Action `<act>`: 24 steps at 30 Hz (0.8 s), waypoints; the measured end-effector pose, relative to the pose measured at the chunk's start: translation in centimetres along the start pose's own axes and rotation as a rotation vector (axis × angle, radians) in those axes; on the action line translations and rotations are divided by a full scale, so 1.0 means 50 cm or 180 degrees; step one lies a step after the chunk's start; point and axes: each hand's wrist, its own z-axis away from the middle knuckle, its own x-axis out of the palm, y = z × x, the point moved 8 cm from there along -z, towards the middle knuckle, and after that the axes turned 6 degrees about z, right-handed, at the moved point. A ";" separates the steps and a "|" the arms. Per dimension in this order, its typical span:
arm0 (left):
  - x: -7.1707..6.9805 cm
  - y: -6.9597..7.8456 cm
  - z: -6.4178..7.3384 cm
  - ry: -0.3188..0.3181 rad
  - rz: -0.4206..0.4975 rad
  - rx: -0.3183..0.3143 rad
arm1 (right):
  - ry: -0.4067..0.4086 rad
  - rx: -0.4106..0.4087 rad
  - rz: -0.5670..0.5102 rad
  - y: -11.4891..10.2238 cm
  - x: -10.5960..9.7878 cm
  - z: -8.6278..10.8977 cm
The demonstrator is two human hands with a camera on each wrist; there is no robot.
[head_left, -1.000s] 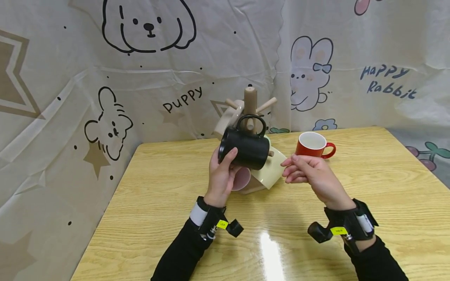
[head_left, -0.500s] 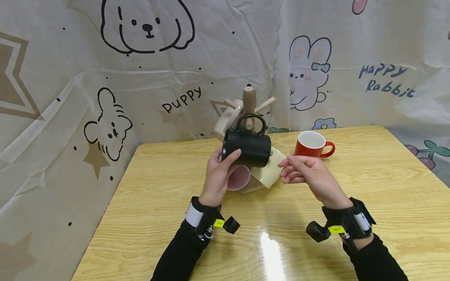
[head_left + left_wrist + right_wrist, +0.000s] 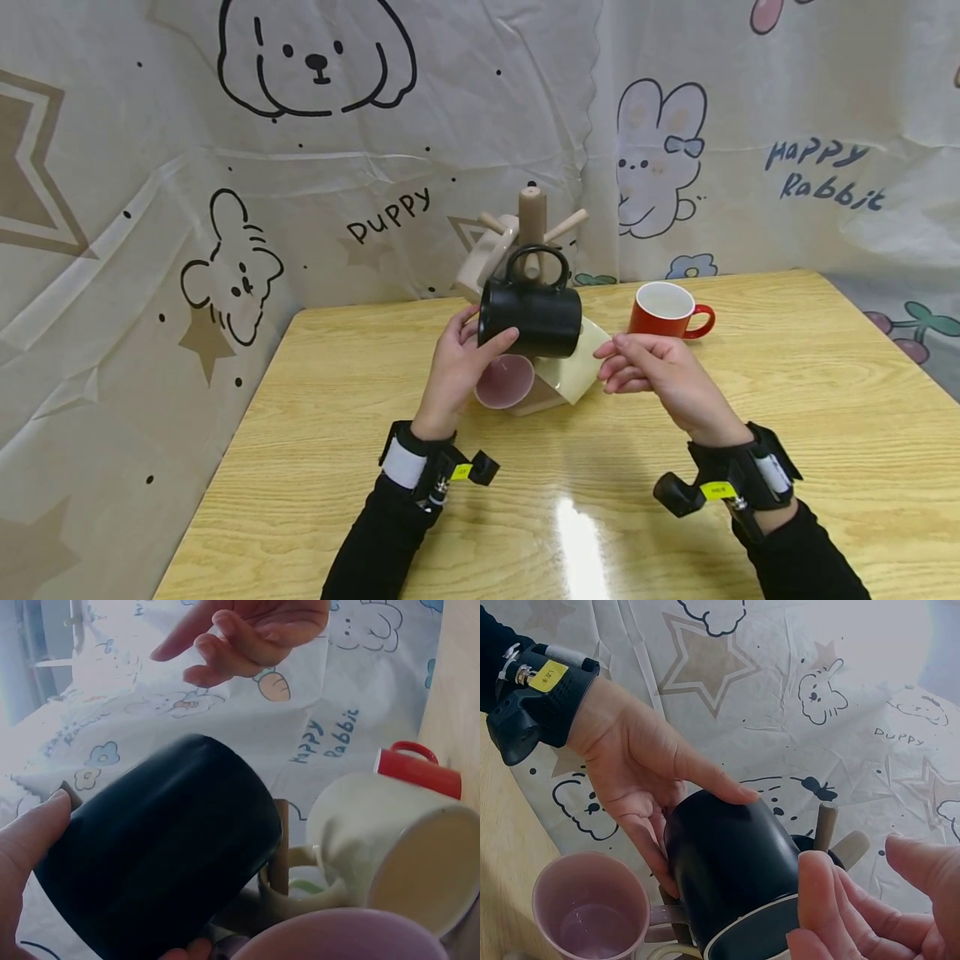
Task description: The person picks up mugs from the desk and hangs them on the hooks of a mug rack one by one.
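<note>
A black mug [image 3: 531, 318] lies on its side in the air at the wooden mug tree [image 3: 532, 212], its handle upward with a peg end showing through the loop. My left hand [image 3: 457, 358] holds the mug at its left end, thumb against the near side and fingers behind. In the right wrist view, that thumb rests along the mug's wall [image 3: 731, 862]. My right hand [image 3: 667, 375], loosely bent and holding nothing, hovers right of the tree, its fingertips near a pale yellow mug [image 3: 573, 371]. Under the black mug, a pink mug [image 3: 506, 382] faces its mouth forward.
A cream mug [image 3: 483, 262] hangs on the tree's upper left. Behind my right hand, a red mug [image 3: 663, 312] with a white inside stands upright on the wooden table [image 3: 315, 467]. A printed cloth [image 3: 360, 167] hangs behind the table.
My left hand slides left and slightly down along the black mug, its thumb now nearer the lower edge. The mug shifts slightly right and becomes more level. My right hand barely moves.
</note>
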 end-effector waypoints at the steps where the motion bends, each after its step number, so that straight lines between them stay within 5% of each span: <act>1: 0.000 0.001 -0.001 -0.0013 -0.0025 0.0012 | 0.0000 0.0008 -0.0003 0.000 0.000 0.000; 10: -0.015 0.018 0.003 -0.0122 -0.0136 0.0068 | 0.0004 0.0077 0.0054 0.007 -0.003 -0.004; 24: -0.104 0.083 0.028 0.0043 -0.0754 0.0297 | 0.0081 0.0142 0.0076 0.011 -0.013 -0.008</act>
